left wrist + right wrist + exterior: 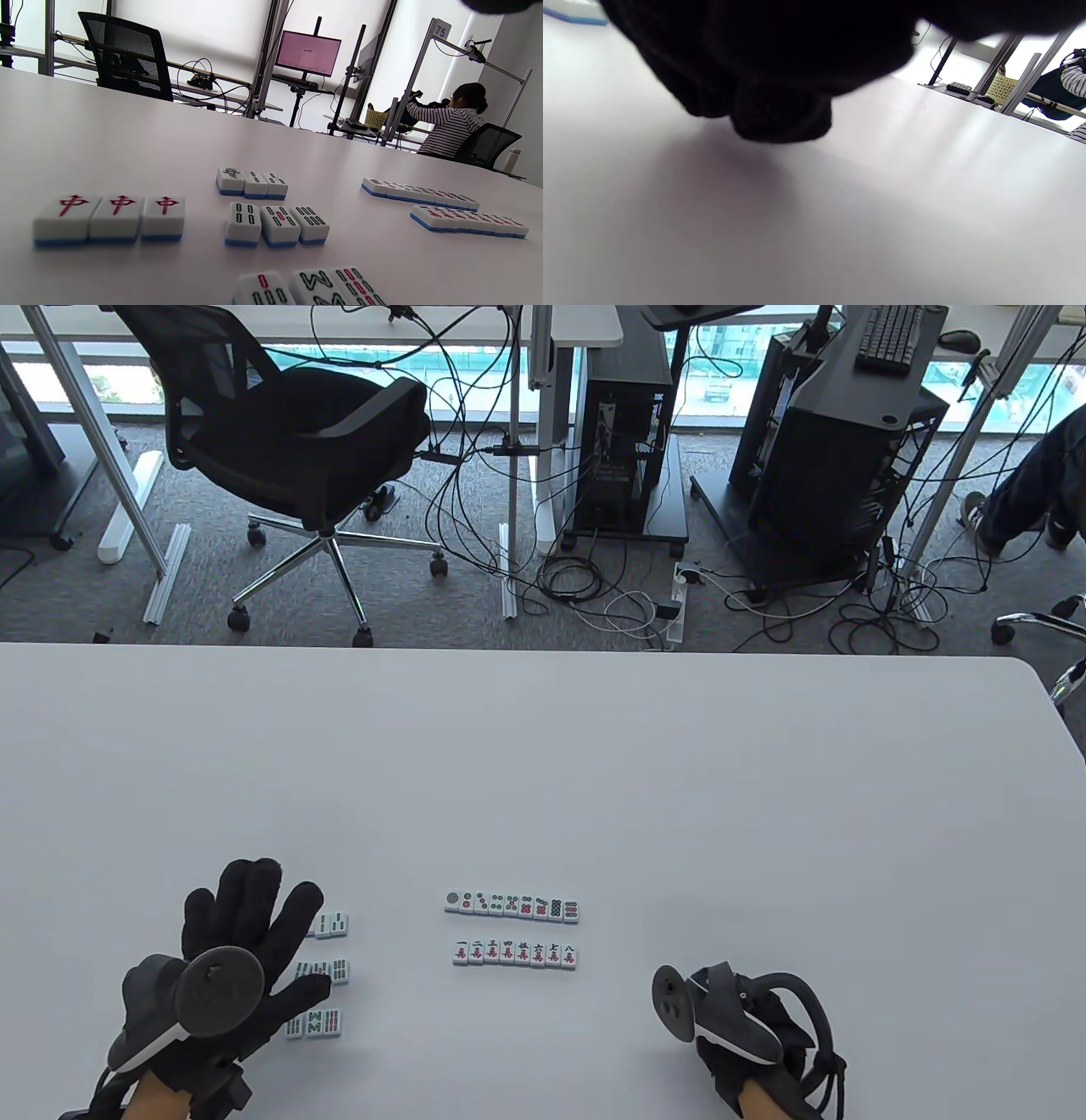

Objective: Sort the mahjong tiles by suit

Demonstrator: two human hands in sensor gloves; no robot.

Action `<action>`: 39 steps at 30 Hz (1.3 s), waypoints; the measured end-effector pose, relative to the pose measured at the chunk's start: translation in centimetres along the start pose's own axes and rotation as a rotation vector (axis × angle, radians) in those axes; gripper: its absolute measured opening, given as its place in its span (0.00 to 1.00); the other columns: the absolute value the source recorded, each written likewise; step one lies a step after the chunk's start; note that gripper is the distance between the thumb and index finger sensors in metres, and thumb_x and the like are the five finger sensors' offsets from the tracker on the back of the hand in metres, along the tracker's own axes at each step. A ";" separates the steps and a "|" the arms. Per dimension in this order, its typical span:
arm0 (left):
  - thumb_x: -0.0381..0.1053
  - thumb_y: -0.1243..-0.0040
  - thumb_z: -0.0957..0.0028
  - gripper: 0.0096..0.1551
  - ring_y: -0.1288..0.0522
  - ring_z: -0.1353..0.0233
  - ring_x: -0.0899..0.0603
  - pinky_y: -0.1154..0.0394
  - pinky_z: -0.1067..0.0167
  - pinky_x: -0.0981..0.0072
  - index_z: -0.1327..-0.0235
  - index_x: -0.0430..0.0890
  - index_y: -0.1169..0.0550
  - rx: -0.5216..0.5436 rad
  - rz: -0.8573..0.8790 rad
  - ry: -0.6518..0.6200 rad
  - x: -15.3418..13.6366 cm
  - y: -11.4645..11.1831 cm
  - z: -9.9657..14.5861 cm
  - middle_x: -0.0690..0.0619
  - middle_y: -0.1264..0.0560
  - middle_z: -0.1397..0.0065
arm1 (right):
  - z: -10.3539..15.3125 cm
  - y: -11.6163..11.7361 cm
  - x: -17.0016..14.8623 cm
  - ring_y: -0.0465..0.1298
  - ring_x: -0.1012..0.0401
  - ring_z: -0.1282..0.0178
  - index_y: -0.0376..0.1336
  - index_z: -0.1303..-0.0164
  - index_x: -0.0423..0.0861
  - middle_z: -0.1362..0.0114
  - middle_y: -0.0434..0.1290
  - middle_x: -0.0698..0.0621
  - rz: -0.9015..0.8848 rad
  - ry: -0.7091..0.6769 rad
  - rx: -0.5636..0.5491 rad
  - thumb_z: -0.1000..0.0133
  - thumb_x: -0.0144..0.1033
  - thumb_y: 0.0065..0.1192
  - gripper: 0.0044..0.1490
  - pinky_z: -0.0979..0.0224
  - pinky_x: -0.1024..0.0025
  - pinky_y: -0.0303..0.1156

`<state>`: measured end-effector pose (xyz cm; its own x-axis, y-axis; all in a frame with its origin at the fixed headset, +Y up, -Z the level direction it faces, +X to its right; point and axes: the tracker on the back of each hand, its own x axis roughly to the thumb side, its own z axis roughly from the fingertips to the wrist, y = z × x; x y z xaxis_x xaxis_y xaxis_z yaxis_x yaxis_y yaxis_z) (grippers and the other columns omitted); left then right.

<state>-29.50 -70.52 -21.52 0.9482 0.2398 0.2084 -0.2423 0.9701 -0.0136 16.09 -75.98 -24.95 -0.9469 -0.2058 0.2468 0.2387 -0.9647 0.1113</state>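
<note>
The white table [543,763] fills the lower part of the table view, and beyond its far edge a black office chair [288,449] and computer towers stand on a grey carpet strewn with cables. The left hand [233,963] hovers low over the near left of the table with its gloved fingers spread and straight, holding nothing; it hides part of the bamboo tiles below it. The right hand [747,1035] sits at the near right of the table, well apart from every tile, its fingers hidden under the tracker in the table view; in the right wrist view dark, blurred fingers [780,114] hang just above the bare tabletop with no tile among them, though whether they are curled or relaxed cannot be told. Near the middle lie two straight rows of face-up tiles: the circle row [512,905] farther away and the character row [515,954] nearer, parallel and a little apart. In the left wrist view, three red dragon tiles [111,218] lie side by side, and just beside them sit three short rows of bamboo tiles [275,222], three tiles in each, one behind another.
</note>
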 end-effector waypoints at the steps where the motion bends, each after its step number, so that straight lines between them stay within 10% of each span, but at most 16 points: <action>1: 0.79 0.53 0.61 0.53 0.76 0.16 0.47 0.73 0.24 0.37 0.23 0.65 0.54 0.001 0.001 0.000 0.0 0.0 0.0 0.63 0.74 0.20 | -0.3 -0.4 0.7 0.78 0.65 0.80 0.67 0.39 0.38 0.64 0.82 0.51 -0.026 -0.020 -0.039 0.58 0.41 0.71 0.38 0.75 0.72 0.78; 16: 0.79 0.53 0.60 0.53 0.76 0.16 0.47 0.73 0.24 0.37 0.23 0.65 0.54 0.020 0.017 -0.006 -0.2 0.3 0.2 0.63 0.74 0.20 | -5.3 -2.0 7.7 0.77 0.66 0.80 0.66 0.38 0.39 0.63 0.82 0.51 -0.062 -0.145 -0.088 0.57 0.40 0.70 0.37 0.74 0.72 0.78; 39: 0.78 0.53 0.60 0.52 0.75 0.15 0.48 0.72 0.24 0.37 0.23 0.65 0.53 0.054 0.018 -0.060 0.2 0.1 0.2 0.63 0.74 0.19 | -3.3 -3.5 6.2 0.80 0.63 0.73 0.61 0.32 0.41 0.56 0.82 0.50 -0.005 -0.144 -0.157 0.54 0.45 0.65 0.41 0.68 0.69 0.80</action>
<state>-29.41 -70.36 -21.31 0.9300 0.2531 0.2664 -0.2716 0.9618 0.0343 8.64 -74.39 -27.00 -0.9048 -0.1864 0.3830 0.1871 -0.9817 -0.0358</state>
